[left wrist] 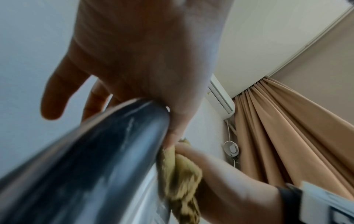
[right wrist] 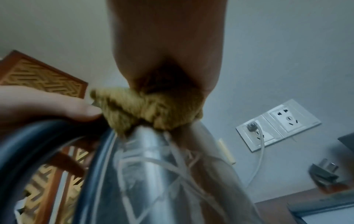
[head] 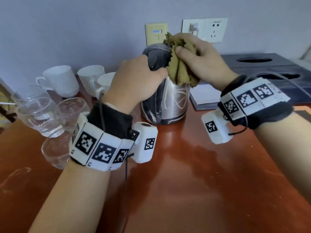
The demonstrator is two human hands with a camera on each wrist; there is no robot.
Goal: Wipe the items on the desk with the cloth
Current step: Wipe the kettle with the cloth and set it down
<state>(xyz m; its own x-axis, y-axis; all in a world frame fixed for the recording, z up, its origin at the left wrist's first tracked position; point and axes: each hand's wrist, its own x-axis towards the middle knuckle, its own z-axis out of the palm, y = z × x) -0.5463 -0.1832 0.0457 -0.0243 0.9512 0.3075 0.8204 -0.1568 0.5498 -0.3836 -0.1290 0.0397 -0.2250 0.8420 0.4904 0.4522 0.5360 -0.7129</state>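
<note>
A steel kettle (head: 165, 96) is stood upright on the desk (head: 193, 165). Its black handle (head: 155, 62), on the kettle's left, is gripped by the left hand (head: 134, 83). A bunched tan cloth (head: 180, 63) is pinched in the right hand (head: 204, 60) and pressed against the kettle's upper right shoulder; wiping down the upright body likely follows.

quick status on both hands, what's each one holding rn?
Left hand: fingers curled round the kettle handle, gripping it.
Right hand: grips the bunched cloth, pressing it on the kettle.
</note>
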